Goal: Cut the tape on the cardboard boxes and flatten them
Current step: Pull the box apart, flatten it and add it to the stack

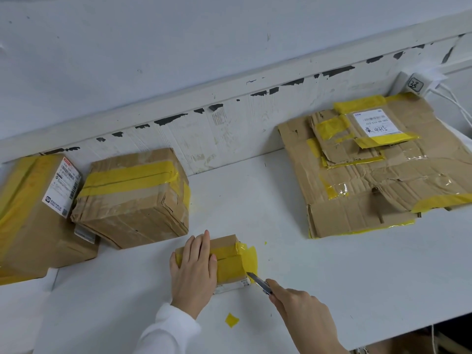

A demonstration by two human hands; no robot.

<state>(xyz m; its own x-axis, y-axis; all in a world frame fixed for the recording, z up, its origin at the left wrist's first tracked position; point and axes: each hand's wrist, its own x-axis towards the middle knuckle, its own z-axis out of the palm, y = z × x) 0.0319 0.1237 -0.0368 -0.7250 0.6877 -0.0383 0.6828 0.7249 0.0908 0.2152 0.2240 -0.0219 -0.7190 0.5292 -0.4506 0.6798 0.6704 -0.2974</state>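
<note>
Knife at the taped end of the small box

The small box (224, 261) sits near the table's (332, 277) front edge, left hand (194, 269) flat on it, right hand (304, 310) gripping the knife (258, 282); draw the blade away from the fingers (contents unseen); flattened cardboard (378, 175) lies far right

White power strip (414, 84) sits by the wall (127, 47).

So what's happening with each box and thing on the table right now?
Small box: taped shut, being cut.
Left hand: pressing flat on the small box.
Right hand: gripping the utility knife.
Utility knife: blade out, tip at the tape.
Medium box: taped shut.
Large box: taped shut.
Flattened cardboard: stacked flat.
</note>
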